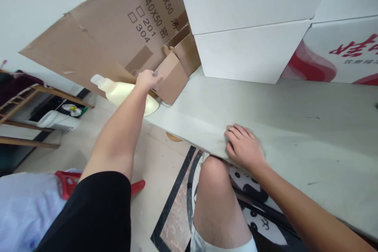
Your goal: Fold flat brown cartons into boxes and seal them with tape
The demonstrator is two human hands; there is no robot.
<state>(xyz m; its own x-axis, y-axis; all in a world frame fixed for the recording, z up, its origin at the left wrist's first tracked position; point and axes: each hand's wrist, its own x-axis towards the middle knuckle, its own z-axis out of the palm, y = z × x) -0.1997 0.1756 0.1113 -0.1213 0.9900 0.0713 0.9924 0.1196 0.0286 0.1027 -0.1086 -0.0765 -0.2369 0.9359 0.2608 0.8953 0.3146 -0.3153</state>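
Head: left hand point(147, 79) touching one small carton point(173, 82); one bottle point(118, 92) beside.

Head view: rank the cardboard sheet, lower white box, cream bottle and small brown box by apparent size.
1. cardboard sheet
2. lower white box
3. cream bottle and small brown box: about alike; the bottle is partly hidden.

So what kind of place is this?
Probably a packing or storage room: a flattened cardboard sheet, small brown cartons and stacked white boxes crowd a plain worktable.
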